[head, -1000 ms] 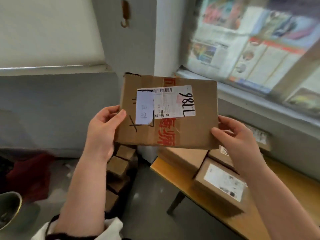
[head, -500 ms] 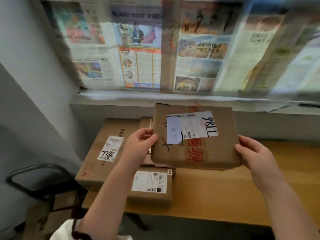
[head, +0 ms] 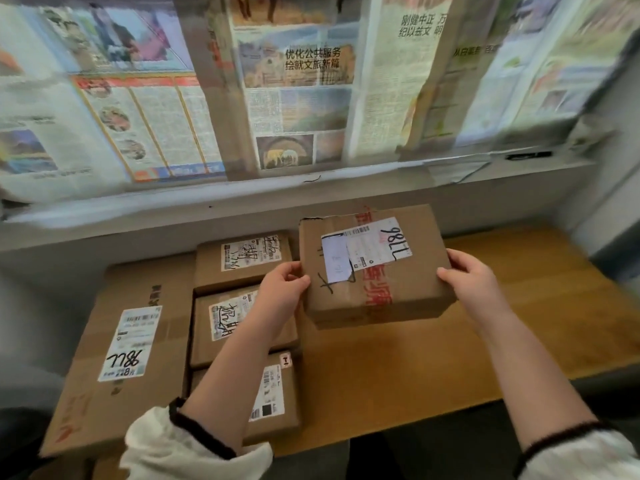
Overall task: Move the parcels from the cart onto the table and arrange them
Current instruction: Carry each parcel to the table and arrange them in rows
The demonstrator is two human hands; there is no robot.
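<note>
left hand (head: 282, 292) and right hand (head: 474, 282) are curled round the side edges of the box (head: 374, 271), held low over the wooden table (head: 398, 368) right beside four other parcels (head: 121, 341), can't tell if it's touching

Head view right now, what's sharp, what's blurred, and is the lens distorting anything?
Head view: the held parcel, the left hand and the right hand are fairly sharp. Head view: the newspapers smear toward the side edges; only the middle headline reads. Head view: the ledge looks bowed, likely wide-angle distortion. Head view: light glows through the newspapers; the table shows no harsh glare.
</note>
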